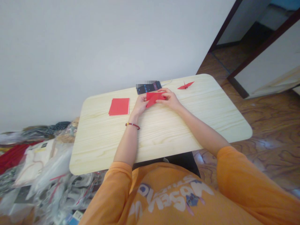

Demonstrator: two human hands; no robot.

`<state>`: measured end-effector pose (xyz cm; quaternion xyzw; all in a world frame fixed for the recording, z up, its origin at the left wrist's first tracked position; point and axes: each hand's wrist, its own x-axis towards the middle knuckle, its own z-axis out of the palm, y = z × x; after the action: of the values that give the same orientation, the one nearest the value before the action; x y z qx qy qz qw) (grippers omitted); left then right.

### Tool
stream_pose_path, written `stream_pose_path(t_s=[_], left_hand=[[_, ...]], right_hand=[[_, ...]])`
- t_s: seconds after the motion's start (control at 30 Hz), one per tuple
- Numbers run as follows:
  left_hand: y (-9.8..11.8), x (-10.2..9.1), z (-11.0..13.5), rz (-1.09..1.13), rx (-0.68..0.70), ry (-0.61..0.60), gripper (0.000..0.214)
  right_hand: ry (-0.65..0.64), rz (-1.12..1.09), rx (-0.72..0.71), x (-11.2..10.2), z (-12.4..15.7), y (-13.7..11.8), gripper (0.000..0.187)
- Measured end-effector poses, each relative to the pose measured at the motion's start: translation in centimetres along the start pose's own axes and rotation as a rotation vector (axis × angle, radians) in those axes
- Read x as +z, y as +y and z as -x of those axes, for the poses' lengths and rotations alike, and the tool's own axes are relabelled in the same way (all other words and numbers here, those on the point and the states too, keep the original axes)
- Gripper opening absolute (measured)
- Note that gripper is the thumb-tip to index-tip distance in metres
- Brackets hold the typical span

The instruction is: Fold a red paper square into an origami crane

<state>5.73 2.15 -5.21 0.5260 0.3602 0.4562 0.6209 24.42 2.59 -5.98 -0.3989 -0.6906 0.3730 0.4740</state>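
A piece of red origami paper (pixel 154 98), folded into a pointed shape, lies at the far middle of the table. My left hand (pixel 140 105) pinches its left side, and a beaded red bracelet (pixel 132 125) circles that wrist. My right hand (pixel 169 99) holds the paper's right end, with its fingers over the top edge. Left of my hands lies a neat stack of square red paper (pixel 119 106). A finished red origami crane (pixel 185 85) stands beyond my right hand, and neither hand touches it.
A black smartphone (pixel 148 87) lies just beyond my hands on the pale wooden table (pixel 159 137), whose far edge meets a white wall. Plastic bags and fabric (pixel 39 165) are piled on the floor at the left. A wooden floor lies right.
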Motion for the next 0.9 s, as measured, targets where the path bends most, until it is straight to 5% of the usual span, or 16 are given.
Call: stream_pose_path(t_s=[0.57,0.73,0.9], left_hand=[[0.7,1.9,0.8,-0.250,0.030,0.068,0.043],[0.4,1.8,0.5,-0.237,0.073,0.166,0.038],[0.0,1.8,0.1,-0.083,0.104,0.271,0.036]], right_hand=[[0.006,0.192,-0.139,0.4,0.3,-0.4,0.033],[0.102,0.131,-0.096,0.5,0.3,-0.9,0.028],[0.132,-0.178,0.139,0.6,0.4,-1.4,0.068]])
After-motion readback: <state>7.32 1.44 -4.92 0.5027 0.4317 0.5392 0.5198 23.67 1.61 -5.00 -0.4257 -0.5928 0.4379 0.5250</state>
